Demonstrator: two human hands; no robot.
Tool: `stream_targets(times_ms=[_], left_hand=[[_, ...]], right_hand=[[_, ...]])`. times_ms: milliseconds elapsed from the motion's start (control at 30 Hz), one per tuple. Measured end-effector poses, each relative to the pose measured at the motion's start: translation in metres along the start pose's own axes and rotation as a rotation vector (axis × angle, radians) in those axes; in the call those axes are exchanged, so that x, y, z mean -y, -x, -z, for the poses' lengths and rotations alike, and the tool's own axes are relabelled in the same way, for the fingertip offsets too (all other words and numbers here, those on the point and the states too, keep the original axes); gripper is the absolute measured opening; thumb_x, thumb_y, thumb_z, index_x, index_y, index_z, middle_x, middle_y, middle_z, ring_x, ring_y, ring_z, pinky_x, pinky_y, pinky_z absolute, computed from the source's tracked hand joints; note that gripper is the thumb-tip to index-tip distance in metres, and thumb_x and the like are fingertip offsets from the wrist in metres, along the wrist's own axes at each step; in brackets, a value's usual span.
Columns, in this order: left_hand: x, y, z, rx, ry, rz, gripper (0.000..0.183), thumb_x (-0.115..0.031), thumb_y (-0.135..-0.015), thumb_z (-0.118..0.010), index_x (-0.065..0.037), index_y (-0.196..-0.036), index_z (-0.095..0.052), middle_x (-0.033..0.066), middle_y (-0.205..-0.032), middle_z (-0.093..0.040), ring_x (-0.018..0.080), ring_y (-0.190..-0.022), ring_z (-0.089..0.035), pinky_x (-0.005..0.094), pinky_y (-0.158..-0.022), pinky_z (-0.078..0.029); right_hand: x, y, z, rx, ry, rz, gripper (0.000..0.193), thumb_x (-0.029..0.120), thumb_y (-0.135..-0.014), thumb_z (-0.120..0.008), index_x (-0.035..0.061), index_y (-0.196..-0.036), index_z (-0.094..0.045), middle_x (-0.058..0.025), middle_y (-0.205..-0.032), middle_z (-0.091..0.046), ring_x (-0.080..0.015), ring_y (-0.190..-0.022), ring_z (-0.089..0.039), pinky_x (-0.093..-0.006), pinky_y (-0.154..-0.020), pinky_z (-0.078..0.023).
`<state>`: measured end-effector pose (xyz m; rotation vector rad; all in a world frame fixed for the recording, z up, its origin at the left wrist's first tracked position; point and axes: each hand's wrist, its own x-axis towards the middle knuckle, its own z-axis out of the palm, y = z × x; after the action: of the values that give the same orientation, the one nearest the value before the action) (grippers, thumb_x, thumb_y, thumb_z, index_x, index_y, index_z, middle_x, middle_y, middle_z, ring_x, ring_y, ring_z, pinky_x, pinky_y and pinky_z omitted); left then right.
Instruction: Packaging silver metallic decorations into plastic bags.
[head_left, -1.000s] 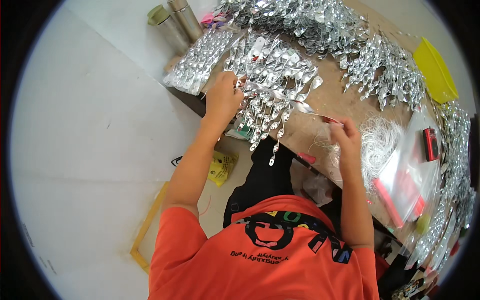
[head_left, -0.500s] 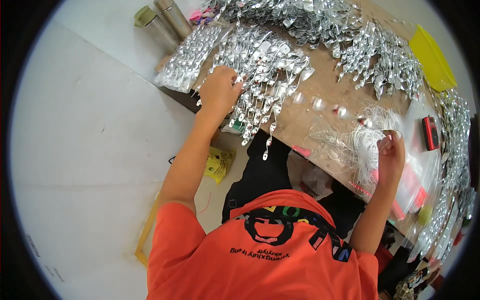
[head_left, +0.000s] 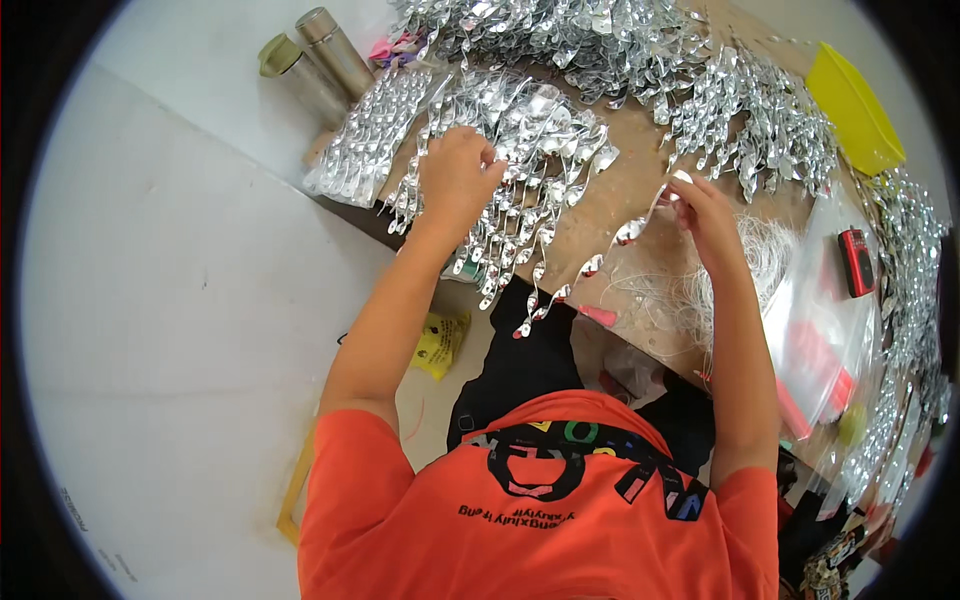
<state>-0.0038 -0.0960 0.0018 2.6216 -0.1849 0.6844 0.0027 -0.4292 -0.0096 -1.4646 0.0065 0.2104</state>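
The orange shirt [head_left: 540,550] bears large letters on its dark chest design, some green, yellow and blue, with two short rows of small dark letters, upside down in this view. Dark print on the yellow bag [head_left: 438,347] and faint print on the white surface [head_left: 200,290], lower left, are too small to read.

Strips [head_left: 530,150] lie before me on the desk [head_left: 588,222] — flasks [head_left: 334,52] at their left. Thread [head_left: 765,258] lies to my right, a container [head_left: 855,112] behind.
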Motion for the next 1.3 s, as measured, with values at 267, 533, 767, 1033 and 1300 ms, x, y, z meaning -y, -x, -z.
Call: stream_targets(times_ms=[267, 533, 767, 1033, 1300], left_hand=[[0.017, 0.006, 0.013, -0.120, -0.017, 0.006, 0.041, -0.033, -0.078, -0.074, -0.005, -0.105, -0.064, 0.0138, -0.114, -0.060, 0.0327, -0.106, -0.055, 0.0405, -0.092, -0.043], [0.060, -0.022, 0.007, 0.044, 0.049, 0.277, 0.070, -0.052, -0.076, -0.069, 0.002, -0.119, -0.060, 0.0228, -0.122, -0.058, 0.0347, -0.115, -0.054, 0.0406, -0.099, -0.040], [0.075, -0.031, -0.011, 0.152, 0.155, 0.393, 0.094, -0.061, -0.069, -0.071, 0.004, -0.133, -0.048, 0.0268, -0.132, -0.051, 0.0358, -0.125, -0.048, 0.0405, -0.105, -0.035], [0.065, -0.026, 0.004, 0.321, 0.280, 0.374, 0.095, -0.057, -0.065, -0.078, 0.005, -0.131, -0.049, 0.0247, -0.128, -0.055, 0.0321, -0.118, -0.054, 0.0390, -0.099, -0.042], [0.036, 0.004, -0.007, 0.310, 0.334, 0.283, 0.088, -0.050, -0.067, -0.080, 0.006, -0.129, -0.051, 0.0220, -0.127, -0.055, 0.0290, -0.117, -0.053, 0.0360, -0.099, -0.040]], right_hand=[[-0.035, -0.032, -0.006, -0.132, 0.483, 0.243, 0.052, 0.022, -0.087, -0.063, 0.0039, -0.133, -0.047, -0.0105, -0.106, -0.063, -0.0094, -0.067, -0.057, -0.0219, -0.061, -0.047], [-0.040, 0.056, -0.057, 0.068, 0.763, 0.375, 0.050, 0.012, -0.081, -0.067, 0.0114, -0.130, -0.054, -0.0051, -0.100, -0.061, -0.0128, -0.067, -0.055, -0.0268, -0.062, -0.047], [-0.044, 0.057, -0.079, 0.075, 0.753, 0.484, 0.054, 0.012, -0.079, -0.070, 0.0130, -0.131, -0.052, -0.0071, -0.094, -0.059, -0.0169, -0.074, -0.057, -0.0284, -0.067, -0.048], [-0.039, 0.053, -0.097, 0.085, 0.901, 0.564, 0.057, 0.021, -0.080, -0.070, 0.0127, -0.133, -0.050, -0.0119, -0.100, -0.060, -0.0285, -0.084, -0.060, -0.0367, -0.076, -0.048], [-0.032, 0.077, -0.096, 0.138, 0.954, 0.440, 0.053, 0.019, -0.080, -0.069, 0.0124, -0.131, -0.052, -0.0109, -0.090, -0.057, -0.0268, -0.078, -0.058, -0.0367, -0.069, -0.047]])
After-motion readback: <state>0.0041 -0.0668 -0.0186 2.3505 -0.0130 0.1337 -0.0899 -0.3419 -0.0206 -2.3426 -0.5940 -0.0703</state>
